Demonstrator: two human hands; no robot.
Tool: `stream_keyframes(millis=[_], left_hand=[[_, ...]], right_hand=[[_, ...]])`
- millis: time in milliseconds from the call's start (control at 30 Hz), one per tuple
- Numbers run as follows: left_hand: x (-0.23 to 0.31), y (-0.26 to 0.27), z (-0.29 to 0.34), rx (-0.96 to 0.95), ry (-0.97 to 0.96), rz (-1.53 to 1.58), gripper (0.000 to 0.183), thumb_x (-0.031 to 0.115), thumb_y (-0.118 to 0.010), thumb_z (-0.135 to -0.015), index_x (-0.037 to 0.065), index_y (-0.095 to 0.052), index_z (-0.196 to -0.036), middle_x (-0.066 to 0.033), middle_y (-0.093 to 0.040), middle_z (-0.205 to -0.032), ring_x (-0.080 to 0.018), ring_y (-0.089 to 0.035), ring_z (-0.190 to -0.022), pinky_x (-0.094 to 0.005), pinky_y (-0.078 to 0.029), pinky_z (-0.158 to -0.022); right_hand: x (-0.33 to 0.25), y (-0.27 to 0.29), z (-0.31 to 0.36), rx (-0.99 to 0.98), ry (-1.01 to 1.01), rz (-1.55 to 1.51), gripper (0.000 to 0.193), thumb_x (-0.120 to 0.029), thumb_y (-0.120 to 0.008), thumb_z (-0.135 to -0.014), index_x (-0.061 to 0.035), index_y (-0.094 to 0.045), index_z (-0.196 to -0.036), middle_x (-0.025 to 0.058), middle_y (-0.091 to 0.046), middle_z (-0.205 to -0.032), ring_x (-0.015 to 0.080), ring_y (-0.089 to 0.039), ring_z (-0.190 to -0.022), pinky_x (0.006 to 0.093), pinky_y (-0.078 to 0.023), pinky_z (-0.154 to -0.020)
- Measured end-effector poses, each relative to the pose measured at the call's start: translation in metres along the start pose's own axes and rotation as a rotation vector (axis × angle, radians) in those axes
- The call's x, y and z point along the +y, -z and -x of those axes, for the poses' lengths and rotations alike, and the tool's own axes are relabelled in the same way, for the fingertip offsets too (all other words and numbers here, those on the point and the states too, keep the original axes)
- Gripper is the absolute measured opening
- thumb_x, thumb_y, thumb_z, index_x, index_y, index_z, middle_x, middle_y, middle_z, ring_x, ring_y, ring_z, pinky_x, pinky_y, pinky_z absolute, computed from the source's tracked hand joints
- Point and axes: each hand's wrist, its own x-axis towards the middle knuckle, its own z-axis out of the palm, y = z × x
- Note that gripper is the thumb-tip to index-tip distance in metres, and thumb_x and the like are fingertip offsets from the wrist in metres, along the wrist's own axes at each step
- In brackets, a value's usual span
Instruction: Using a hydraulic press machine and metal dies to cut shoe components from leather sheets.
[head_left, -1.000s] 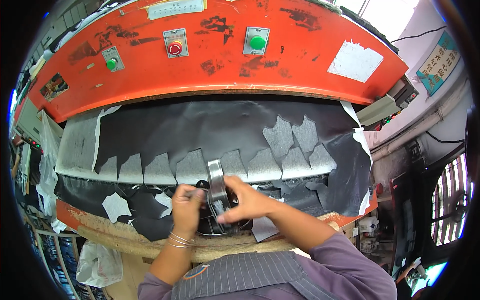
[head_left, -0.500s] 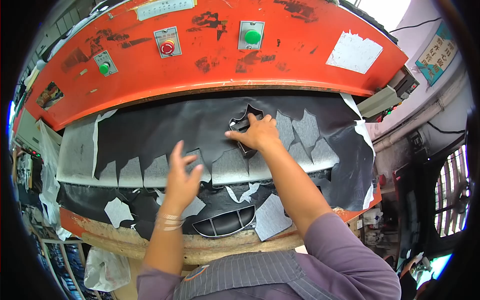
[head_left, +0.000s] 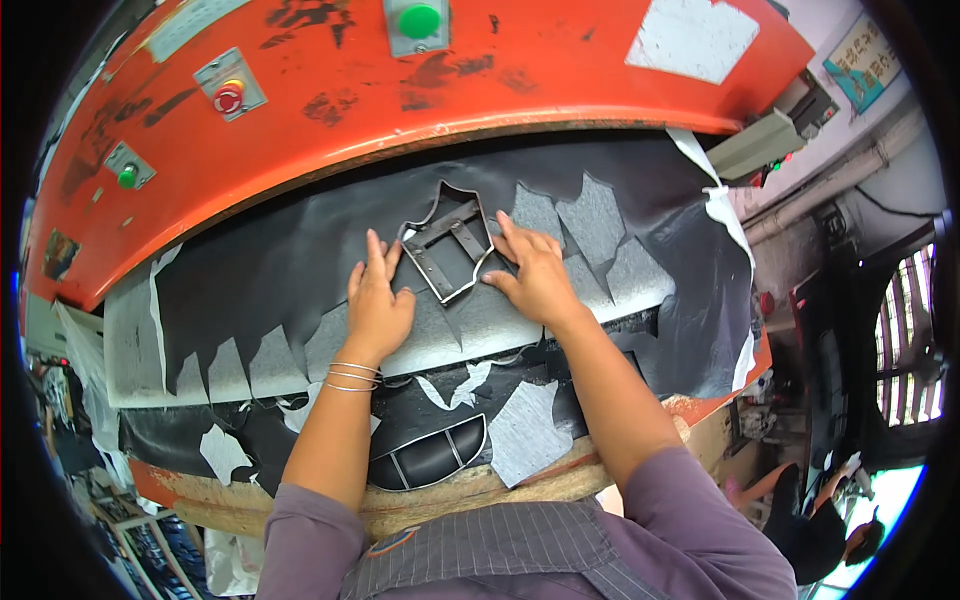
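Note:
A metal cutting die (head_left: 428, 272) with a notched outline and inner cross bars lies on a black leather-like sheet (head_left: 290, 260), near the cut-out gaps. My left hand (head_left: 382, 312) is beside its left edge, fingers stretched and apart, the fingertips at or close to the rim. On the other side my right hand (head_left: 540, 280) rests with spread fingers, its thumb and forefinger at the die's right edge. Whether the fingertips press on the metal is hard to tell. Grey backing (head_left: 500, 318) shows through where pieces are gone from the sheet.
A red-orange press beam (head_left: 560, 90) spans the far side, with a green button (head_left: 418, 20) and a red stop button (head_left: 229, 97). Nearer me lie a half-moon die (head_left: 430, 455), grey offcuts (head_left: 532, 432) and a wooden edge (head_left: 420, 505). A person (head_left: 815, 520) is at lower right.
My left hand has moved forward to the die's left side. My right hand has let go its grip across the die and lies at its right edge. The view has shifted.

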Motion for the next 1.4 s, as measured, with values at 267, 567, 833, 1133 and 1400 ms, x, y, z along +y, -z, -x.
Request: stream_keyframes(millis=[267,567,833,1133,1400], left_hand=[[0.007,0.009,0.002,0.005,0.017,-0.029,0.082,0.008,-0.050,-0.078,-0.005,-0.006,-0.146,-0.0118,-0.046,-0.141,-0.0261,-0.044,-0.128,-0.0423,-0.018,-0.113],[0.008,0.001,0.008,-0.074,0.026,-0.034,0.081,0.013,-0.051,-0.080,-0.008,-0.007,-0.145,-0.0121,-0.042,-0.144,-0.0259,-0.036,-0.134,-0.0435,-0.017,-0.114],[0.012,-0.011,0.009,-0.037,0.001,-0.058,0.082,0.013,-0.051,-0.080,-0.006,-0.008,-0.146,-0.0138,-0.038,-0.145,-0.0263,-0.029,-0.138,-0.0427,-0.017,-0.114],[-0.074,0.152,0.070,0.915,0.101,0.270,0.024,0.020,-0.052,-0.096,0.001,-0.064,-0.101,-0.0082,-0.068,-0.092,-0.0159,-0.062,-0.087,-0.0324,-0.048,-0.082],[-0.114,0.302,0.113,1.058,0.224,0.119,0.038,0.032,-0.042,-0.099,0.003,-0.048,-0.076,-0.0013,-0.040,-0.067,-0.0135,-0.036,-0.065,-0.0296,-0.034,-0.061]], right_hand=[[-0.001,0.006,-0.005,-0.030,0.063,-0.034,0.083,-0.024,-0.073,-0.076,0.0025,-0.029,-0.142,0.0103,-0.064,-0.115,0.0302,-0.050,-0.116,0.0419,-0.028,-0.105],[0.005,0.006,0.004,-0.038,0.026,0.027,0.085,-0.026,-0.073,-0.077,0.0041,-0.028,-0.142,0.0125,-0.063,-0.117,0.0328,-0.049,-0.116,0.0427,-0.029,-0.105],[0.016,0.009,0.009,-0.077,-0.020,0.055,0.089,-0.025,-0.075,-0.076,0.0022,-0.025,-0.144,0.0142,-0.060,-0.122,0.0347,-0.047,-0.120,0.0427,-0.028,-0.106],[-0.100,0.084,0.013,0.272,0.029,-0.366,0.068,-0.021,-0.077,-0.076,-0.0002,-0.043,-0.132,0.0143,-0.063,-0.102,0.0209,-0.059,-0.093,0.0324,-0.047,-0.083],[-0.174,0.108,-0.041,0.475,0.058,-0.098,0.042,-0.023,-0.074,-0.080,-0.0018,-0.047,-0.104,0.0043,-0.054,-0.063,0.0115,-0.053,-0.058,0.0261,-0.046,-0.058]])
